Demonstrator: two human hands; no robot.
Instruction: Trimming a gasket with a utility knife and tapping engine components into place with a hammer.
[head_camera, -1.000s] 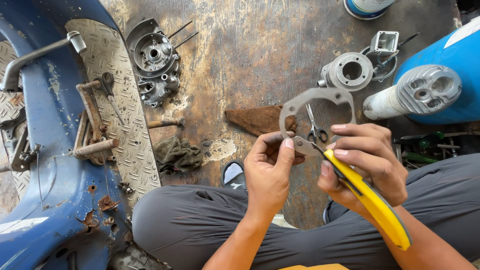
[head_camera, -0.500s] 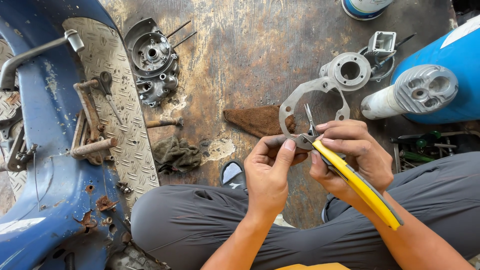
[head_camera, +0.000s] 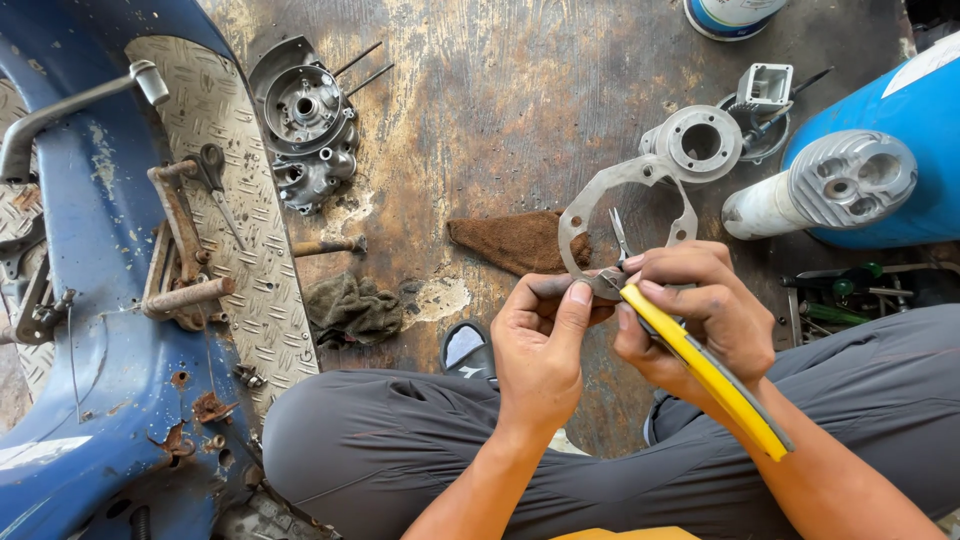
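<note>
Head view, centre-right of frame: a thin grey gasket, flat cut-out ring shape, held up over the floor; left hand pinches its lower edge betw. thumb and forefinger; right hand is clenched round yellow-handled scissors, blades pointing up thru the gasket's opening, tips near its inner edge; both hands meet at the gasket's bottom rim. Just behind the gasket, a round metal engine part w/ a centre hole; right of that a white-and-grey cylinder head against a blue tank at upper right. Brown rag lies left of the gasket on the stained floor; darker cloth further left; engine casing upper centre-left; blue scooter body w/ checker-plate footboard fills left side. Grey trousers across the bottom.
</note>
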